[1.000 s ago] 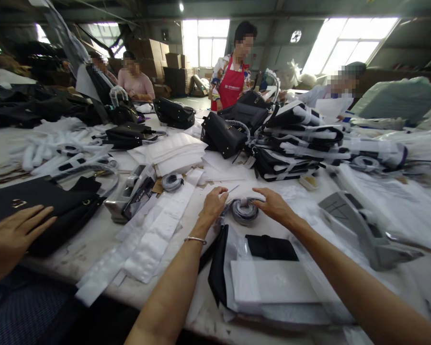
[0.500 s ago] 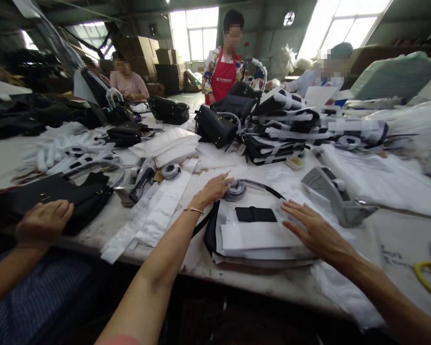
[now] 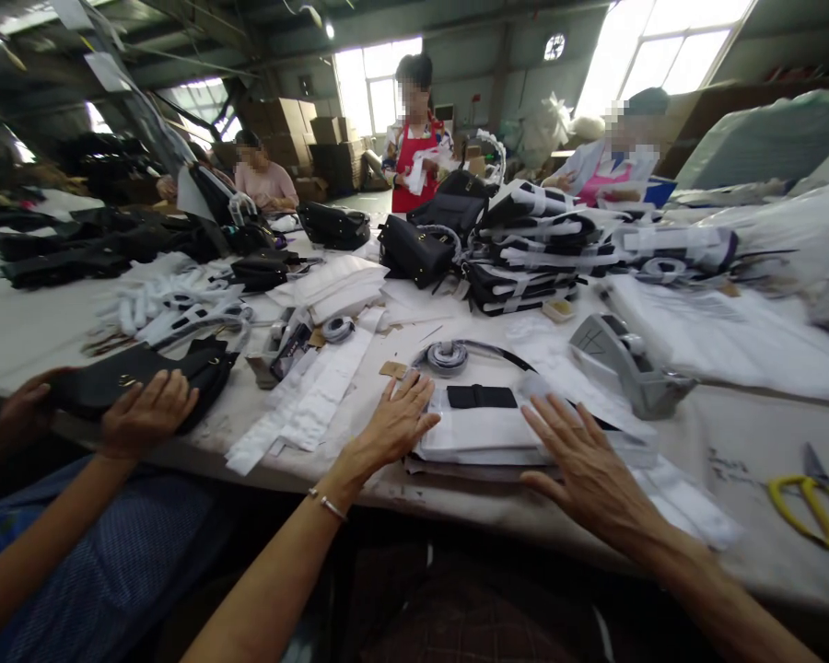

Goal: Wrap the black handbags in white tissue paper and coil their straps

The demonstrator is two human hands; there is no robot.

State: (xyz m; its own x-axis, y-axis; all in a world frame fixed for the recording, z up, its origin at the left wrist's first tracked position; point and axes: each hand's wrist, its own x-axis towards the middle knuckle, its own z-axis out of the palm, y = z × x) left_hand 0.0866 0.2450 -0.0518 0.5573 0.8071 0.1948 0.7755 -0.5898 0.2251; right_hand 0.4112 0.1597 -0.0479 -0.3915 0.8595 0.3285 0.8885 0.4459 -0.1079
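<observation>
In front of me a black handbag lies flat, its front covered by white foam sheeting with a small black strap piece on top. My left hand rests at the bag's left edge, fingers stretched out. Over the right end is my right hand, its fingers spread and holding nothing. Just behind the bag sits a plastic-wrapped coil, with a black strap curving from it to the right. A brown tag lies beyond my left fingertips. The bag's side ends are partly hidden by my hands.
A grey tape dispenser stands right, another left. Yellow-handled scissors lie far right. A co-worker's hand is on a black handbag at left. Wrapped bags are piled behind; several people stand or sit beyond.
My left hand has come back from the coil to the bag's left edge. My right hand has shifted slightly nearer me. The brown tag now shows beside the coil.
</observation>
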